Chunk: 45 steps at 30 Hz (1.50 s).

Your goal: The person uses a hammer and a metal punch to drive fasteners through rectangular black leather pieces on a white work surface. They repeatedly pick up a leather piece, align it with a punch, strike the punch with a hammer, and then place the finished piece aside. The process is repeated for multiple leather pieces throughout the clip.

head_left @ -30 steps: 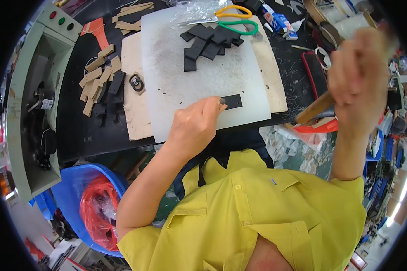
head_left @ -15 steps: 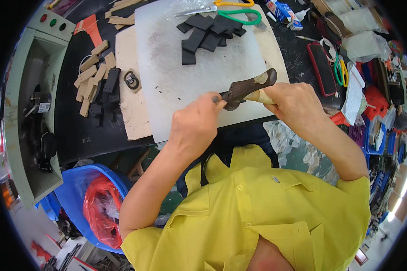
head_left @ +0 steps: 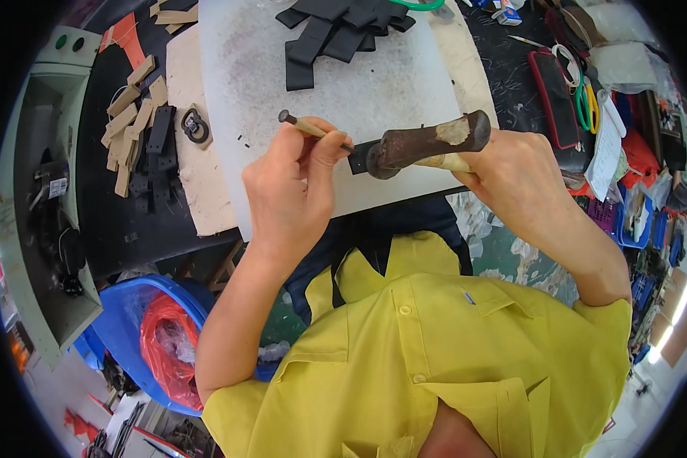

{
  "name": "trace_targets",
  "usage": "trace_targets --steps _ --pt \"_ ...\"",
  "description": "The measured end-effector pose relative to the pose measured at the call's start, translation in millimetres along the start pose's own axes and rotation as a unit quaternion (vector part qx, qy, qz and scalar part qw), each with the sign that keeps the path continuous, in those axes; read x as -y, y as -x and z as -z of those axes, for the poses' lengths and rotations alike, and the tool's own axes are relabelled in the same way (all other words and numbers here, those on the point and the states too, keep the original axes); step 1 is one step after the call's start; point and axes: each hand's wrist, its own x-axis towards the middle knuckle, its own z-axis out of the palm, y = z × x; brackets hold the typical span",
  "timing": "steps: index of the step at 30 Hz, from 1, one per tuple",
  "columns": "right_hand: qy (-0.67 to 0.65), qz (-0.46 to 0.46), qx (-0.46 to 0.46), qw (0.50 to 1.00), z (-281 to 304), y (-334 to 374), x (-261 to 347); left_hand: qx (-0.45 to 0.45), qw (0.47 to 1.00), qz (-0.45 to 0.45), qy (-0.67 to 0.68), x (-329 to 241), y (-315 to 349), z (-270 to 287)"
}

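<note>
My left hand (head_left: 291, 179) pinches a thin punch (head_left: 304, 126) with a pale wrapped middle, tilted so that its dark butt points up and left. Its tip is close to a small black strip (head_left: 359, 160) lying near the front edge of the white board (head_left: 282, 111). In my right hand (head_left: 523, 169) is the pale handle of a hammer. The dark, worn hammer head (head_left: 427, 143) hovers over the strip and hides its right part. A heap of flat black pieces (head_left: 336, 34) lies farther back on the board.
Left of the board are tan strips (head_left: 133, 118), black strips (head_left: 159, 145) and a black ring fitting (head_left: 195, 126). A red-edged phone (head_left: 555, 99) and green-and-yellow scissors (head_left: 590, 107) lie at the right. A blue bin (head_left: 126, 313) with a red bag stands at lower left.
My left hand has drawn left from the hammer head and the punch now leans over, showing its length. The black strip shows more. The whole view has shifted a little.
</note>
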Motion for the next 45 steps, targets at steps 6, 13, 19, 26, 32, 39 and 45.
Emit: trace_targets --steps 6,13,19,26,32,39,45 --pt "-0.003 -0.006 0.012 1.000 1.0 0.6 0.8 -0.012 0.993 -0.054 -0.102 -1.7 2.4 -4.2" --pt "-0.034 0.007 -0.109 0.993 26.6 -17.7 -21.6 -0.026 0.947 -0.183 -0.261 -6.5 3.2 -7.5" --pt "-0.305 0.020 -0.158 0.939 100.9 -15.8 -7.9 -0.010 0.947 -0.220 -0.234 -13.5 -4.4 -14.3" --pt "0.119 -0.223 -0.152 0.956 21.3 -6.8 -77.9 0.024 0.928 -0.204 -0.311 -10.8 6.7 -12.4" --pt "0.082 -0.211 -0.280 0.933 -43.7 7.2 -96.3 0.012 0.922 -0.219 -0.319 -7.8 9.1 -12.4" --pt "-0.153 -0.010 -0.181 0.972 -58.9 -27.7 16.6 -0.069 0.986 0.102 0.113 -17.1 2.2 -1.2" --pt "-0.144 0.018 -0.238 0.960 -57.2 -24.5 9.4 0.002 0.989 -0.084 -0.121 -14.6 -3.8 7.4"
